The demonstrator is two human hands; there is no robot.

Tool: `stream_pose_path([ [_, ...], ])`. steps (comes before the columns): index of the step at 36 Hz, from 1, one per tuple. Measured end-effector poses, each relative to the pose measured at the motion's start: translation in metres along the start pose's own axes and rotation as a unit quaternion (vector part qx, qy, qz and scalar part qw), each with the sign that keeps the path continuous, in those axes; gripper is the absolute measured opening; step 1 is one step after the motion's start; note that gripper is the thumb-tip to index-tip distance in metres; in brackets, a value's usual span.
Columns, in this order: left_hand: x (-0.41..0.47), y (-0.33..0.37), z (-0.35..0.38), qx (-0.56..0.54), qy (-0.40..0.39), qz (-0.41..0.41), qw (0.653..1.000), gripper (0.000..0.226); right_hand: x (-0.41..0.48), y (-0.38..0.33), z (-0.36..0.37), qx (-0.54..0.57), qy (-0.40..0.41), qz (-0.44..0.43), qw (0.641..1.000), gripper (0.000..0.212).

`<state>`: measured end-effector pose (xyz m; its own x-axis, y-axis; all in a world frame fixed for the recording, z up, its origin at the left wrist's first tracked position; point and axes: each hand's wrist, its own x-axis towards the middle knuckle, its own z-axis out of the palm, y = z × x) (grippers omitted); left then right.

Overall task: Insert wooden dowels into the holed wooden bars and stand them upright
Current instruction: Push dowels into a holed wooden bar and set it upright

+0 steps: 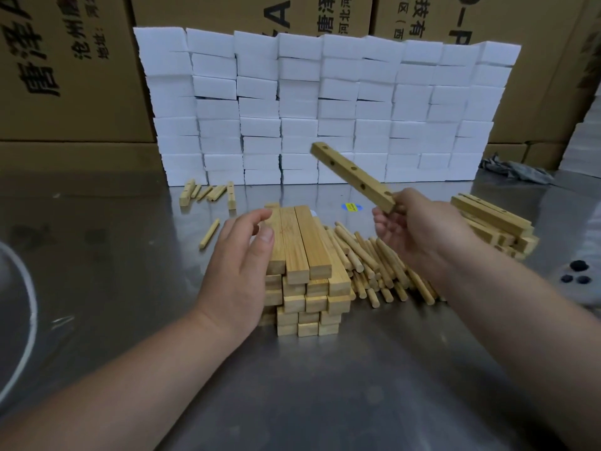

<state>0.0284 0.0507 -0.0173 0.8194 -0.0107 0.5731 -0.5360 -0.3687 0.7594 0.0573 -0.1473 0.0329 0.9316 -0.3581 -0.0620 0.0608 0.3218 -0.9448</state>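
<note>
Tall brown cardboard cartons (65, 66) printed with black characters fill the background. In front of them a wall of white foam blocks (325, 109) stands at the far edge of the grey, reflective metal worktop (309, 385).

Well in front of that wall, at the middle of the worktop, sits a stack of pale square-section wooden bars (302, 278), their cut ends facing the camera. Just right of the stack lies a loose heap of round light-wood dowels (374, 262), touching its side. Farther right of the stack is a second, lower pile of holed wooden bars (494, 219).

The left hand (237, 271) rests against the left side of the stack, thumb lying on the top bars, fingers (250, 219) loosely curled and gripping nothing. The right hand (419, 229) hovers above the dowel heap, to the right of the stack, its fingers closed on the near end of one long holed wooden bar (353, 175), which slants up and away toward the foam wall, showing a row of holes along its face.

Behind the stack and to its left, a few short bars and dowels (208, 192) lie scattered near the foot of the wall; a single dowel (209, 233) lies alone just left of the stack. A crumpled grey cloth (517, 169) lies far right of the stack.
</note>
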Motion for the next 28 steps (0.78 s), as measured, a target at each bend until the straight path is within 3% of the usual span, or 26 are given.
stream_pose_path([
  [4, -0.001, 0.001, 0.000, 0.017, -0.006, 0.015, 1.000, 0.038, -0.009, 0.011, -0.003, 0.031, -0.038, 0.006, 0.999, 0.024],
  [12, -0.001, 0.002, 0.000, 0.015, 0.008, -0.014, 1.000, 0.038, -0.016, 0.018, -0.008, 0.072, -0.034, -0.004, 0.997, 0.023],
  [15, 0.001, 0.001, -0.001, 0.000, 0.035, -0.048, 0.998, 0.018, -0.020, 0.022, -0.005, 0.099, -0.065, 0.007, 0.993, 0.022],
  [18, 0.000, 0.004, -0.003, -0.008, 0.044, -0.062, 0.997, 0.015, -0.022, 0.023, -0.005, 0.085, -0.090, -0.022, 0.992, 0.020],
  [24, -0.005, 0.010, -0.003, 0.065, 0.009, -0.043, 0.997, 0.054, -0.029, 0.020, -0.008, -0.014, -0.117, -0.108, 0.987, 0.029],
  [28, -0.006, 0.013, -0.003, 0.091, -0.002, -0.046, 0.995, 0.062, -0.029, 0.019, -0.009, -0.039, -0.118, -0.119, 0.985, 0.035],
])
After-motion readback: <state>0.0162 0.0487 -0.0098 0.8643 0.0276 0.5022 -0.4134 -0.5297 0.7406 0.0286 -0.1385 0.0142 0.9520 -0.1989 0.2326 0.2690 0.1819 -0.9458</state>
